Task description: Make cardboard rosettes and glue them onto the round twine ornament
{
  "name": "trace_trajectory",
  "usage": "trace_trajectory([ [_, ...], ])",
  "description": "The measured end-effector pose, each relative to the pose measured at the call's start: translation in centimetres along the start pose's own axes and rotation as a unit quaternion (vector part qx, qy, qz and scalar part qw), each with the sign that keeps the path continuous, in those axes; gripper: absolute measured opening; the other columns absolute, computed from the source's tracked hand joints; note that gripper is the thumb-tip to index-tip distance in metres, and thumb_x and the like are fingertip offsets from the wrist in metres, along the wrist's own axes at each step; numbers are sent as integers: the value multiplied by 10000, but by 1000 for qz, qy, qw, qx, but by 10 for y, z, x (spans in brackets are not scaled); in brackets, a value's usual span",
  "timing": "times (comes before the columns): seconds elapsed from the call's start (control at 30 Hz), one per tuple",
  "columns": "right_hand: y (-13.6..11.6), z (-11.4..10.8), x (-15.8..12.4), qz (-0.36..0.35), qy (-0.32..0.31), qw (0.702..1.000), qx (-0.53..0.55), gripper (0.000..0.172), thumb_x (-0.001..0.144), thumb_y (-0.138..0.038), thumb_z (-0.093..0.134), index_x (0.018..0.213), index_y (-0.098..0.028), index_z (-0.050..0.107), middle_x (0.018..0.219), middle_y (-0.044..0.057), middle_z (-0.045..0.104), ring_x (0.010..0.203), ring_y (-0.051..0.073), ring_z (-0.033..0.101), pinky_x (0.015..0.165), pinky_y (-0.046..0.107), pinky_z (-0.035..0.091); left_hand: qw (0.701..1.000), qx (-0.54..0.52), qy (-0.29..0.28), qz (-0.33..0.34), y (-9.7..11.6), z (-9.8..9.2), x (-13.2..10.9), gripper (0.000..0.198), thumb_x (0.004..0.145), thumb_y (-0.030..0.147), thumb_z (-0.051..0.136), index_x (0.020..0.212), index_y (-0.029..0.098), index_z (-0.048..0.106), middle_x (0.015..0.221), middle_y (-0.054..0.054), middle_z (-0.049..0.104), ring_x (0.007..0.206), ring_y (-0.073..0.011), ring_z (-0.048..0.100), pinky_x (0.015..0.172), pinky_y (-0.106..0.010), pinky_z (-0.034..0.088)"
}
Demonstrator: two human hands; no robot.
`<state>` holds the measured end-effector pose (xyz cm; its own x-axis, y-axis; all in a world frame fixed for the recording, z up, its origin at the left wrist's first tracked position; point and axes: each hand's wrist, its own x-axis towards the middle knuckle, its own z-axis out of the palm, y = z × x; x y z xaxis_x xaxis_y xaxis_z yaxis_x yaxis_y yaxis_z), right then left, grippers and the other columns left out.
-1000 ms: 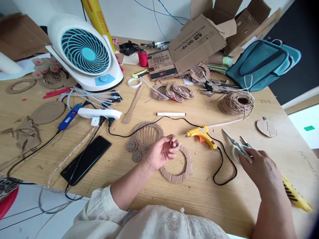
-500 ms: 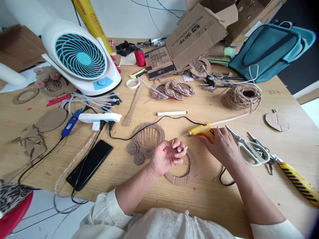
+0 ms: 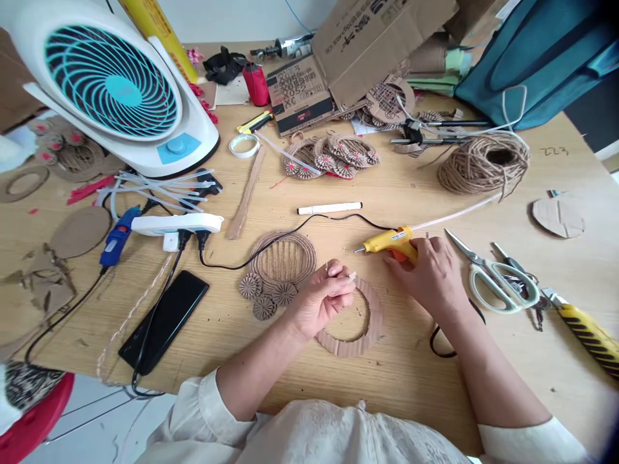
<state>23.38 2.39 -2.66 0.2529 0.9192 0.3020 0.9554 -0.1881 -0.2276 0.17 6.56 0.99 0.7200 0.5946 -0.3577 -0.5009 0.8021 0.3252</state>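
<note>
My left hand (image 3: 323, 298) is closed, pinching a small pale cardboard piece (image 3: 349, 276) just above a corrugated cardboard ring (image 3: 353, 340) lying on the wooden table (image 3: 396, 380). My right hand (image 3: 431, 276) is wrapped round the handle of a yellow hot glue gun (image 3: 387, 241), whose nozzle points left and whose black cord trails across the table. To the left of the ring lies a round cardboard weave (image 3: 284, 258) with small cardboard rosettes (image 3: 265, 298) beside it.
Scissors (image 3: 498, 278) and a yellow utility knife (image 3: 585, 332) lie at the right. A twine ball (image 3: 483, 164), white marker (image 3: 329, 208), fan (image 3: 113, 90), power strip (image 3: 176, 223), black phone (image 3: 164, 320) and cardboard boxes (image 3: 367, 38) crowd the rest.
My right hand left the scissors, moved left and took hold of the glue gun. My left hand stayed over the ring, closing more on the small piece. The view shifted down.
</note>
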Motion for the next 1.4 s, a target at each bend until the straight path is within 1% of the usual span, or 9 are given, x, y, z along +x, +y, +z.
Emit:
trace_trajectory([
  [0.13, 6, -13, 0, 41, -6, 997, 67, 412, 804, -553, 644, 982, -182, 620, 904, 98, 620, 831, 257, 606, 750, 378, 499, 1000, -14, 8, -4, 0, 0, 1, 382, 654, -3, 787, 775, 166, 467, 742, 66, 395, 527, -2, 323, 467, -115, 279],
  [0.27, 1, -36, -2, 79, -17, 986, 144, 406, 787, -555, 669, 983, -208, 589, 816, 38, 636, 663, 185, 580, 627, 315, 465, 1000, -5, 27, 4, 1, -1, 3, 352, 639, 6, 799, 760, 149, 500, 781, 51, 462, 510, 16, 302, 452, -98, 276],
  [0.33, -5, -45, -3, 91, -24, 981, 172, 417, 785, -560, 678, 989, -210, 578, 757, 14, 632, 589, 158, 554, 567, 290, 438, 999, 22, 35, 15, 1, -1, 3, 342, 643, 45, 828, 741, 142, 515, 788, 44, 494, 506, 19, 290, 448, -97, 273],
  [0.43, -15, -50, -6, 68, -26, 980, 186, 428, 793, -558, 686, 1005, -204, 576, 741, 7, 637, 563, 145, 558, 541, 272, 435, 992, 107, 53, 48, 0, -2, 4, 313, 650, 128, 874, 746, 134, 576, 780, 40, 510, 522, 7, 315, 443, -112, 267],
  [0.53, -22, -50, -9, 49, -18, 980, 190, 462, 792, -574, 697, 1023, -194, 574, 762, 19, 659, 580, 152, 597, 540, 267, 455, 976, 185, 63, 101, -4, -2, 4, 283, 662, 219, 896, 805, 135, 666, 760, 35, 510, 550, -12, 352, 441, -132, 254],
  [0.63, -27, -48, -12, 51, 3, 983, 178, 509, 779, -597, 712, 1043, -185, 572, 786, 36, 677, 590, 163, 624, 538, 272, 475, 964, 225, 67, 126, -7, -3, 4, 290, 692, 291, 887, 876, 145, 719, 708, 44, 495, 527, -13, 319, 437, -146, 232],
  [0.9, -35, -45, -19, 59, 9, 985, 160, 550, 763, -638, 720, 1039, -192, 555, 752, 25, 676, 563, 168, 626, 535, 292, 485, 944, 244, 137, 178, -7, -2, 3, 358, 651, 349, 904, 835, 158, 665, 699, 56, 492, 526, -21, 324, 418, -151, 224],
  [1.23, -38, -41, -25, 50, 42, 993, 103, 568, 761, -646, 723, 1047, -191, 541, 792, 43, 678, 609, 184, 625, 567, 308, 483, 942, 237, 150, 186, -7, -5, 5, 365, 652, 355, 902, 810, 145, 648, 700, 49, 496, 550, -30, 350, 394, -135, 242],
  [1.4, -40, -42, -25, 47, 34, 993, 105, 563, 768, -649, 715, 1053, -199, 533, 812, 43, 671, 627, 188, 628, 581, 316, 487, 942, 236, 155, 182, -7, -5, 5, 355, 657, 352, 898, 824, 136, 671, 693, 47, 504, 540, -27, 350, 385, -135, 237],
])
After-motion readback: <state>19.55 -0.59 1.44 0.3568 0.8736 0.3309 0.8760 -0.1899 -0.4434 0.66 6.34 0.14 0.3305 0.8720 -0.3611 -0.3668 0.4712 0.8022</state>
